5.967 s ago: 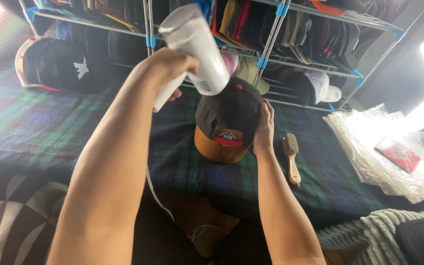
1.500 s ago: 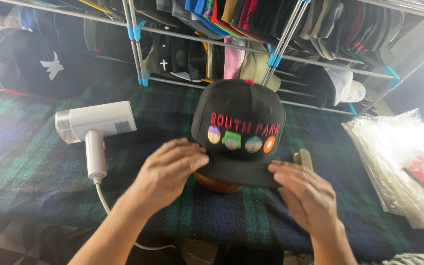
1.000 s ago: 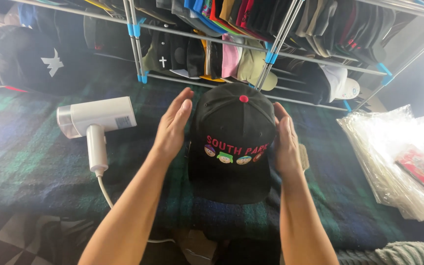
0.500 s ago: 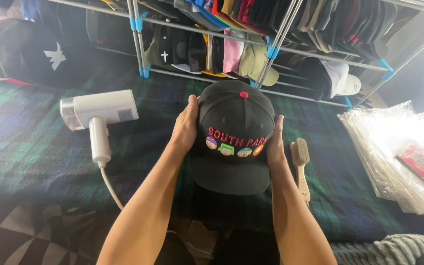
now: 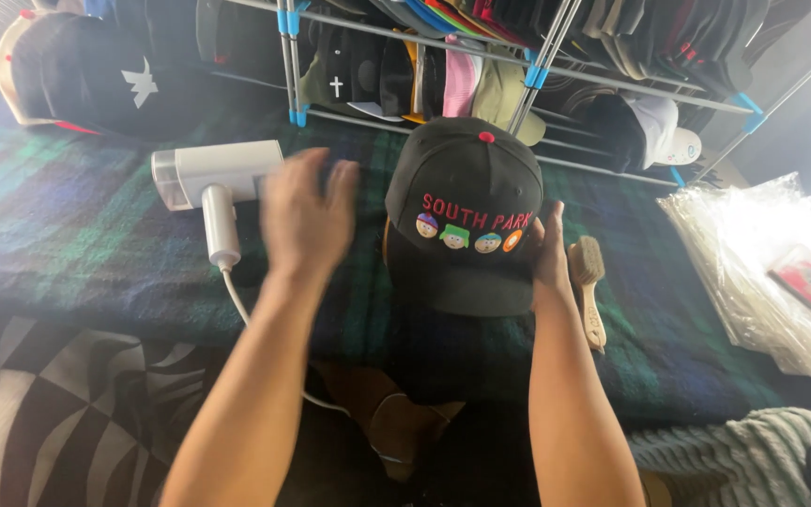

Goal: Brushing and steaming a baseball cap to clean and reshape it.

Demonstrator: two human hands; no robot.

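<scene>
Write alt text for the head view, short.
A person's right hand rests against the side of a black embroidered cap on a green plaid cloth, while the blurred left hand hovers beside a white corded steamer. A wooden brush lies right; a rack of caps stands behind.

The left hand point(image 5: 304, 214) is smeared by motion blur, so its fingers cannot be told apart, nor whether it touches the white handheld steamer point(image 5: 213, 178) just behind it; it covers the steamer's right end. The right hand point(image 5: 550, 252) is mostly hidden behind the black cap point(image 5: 466, 221), only its edge showing at the cap's right side. The steamer's cord point(image 5: 237, 299) drops below the cap's level and vanishes behind the left forearm. Right of the cap, the clear plastic bags point(image 5: 772, 272) are cut off by the picture's edge.
</scene>
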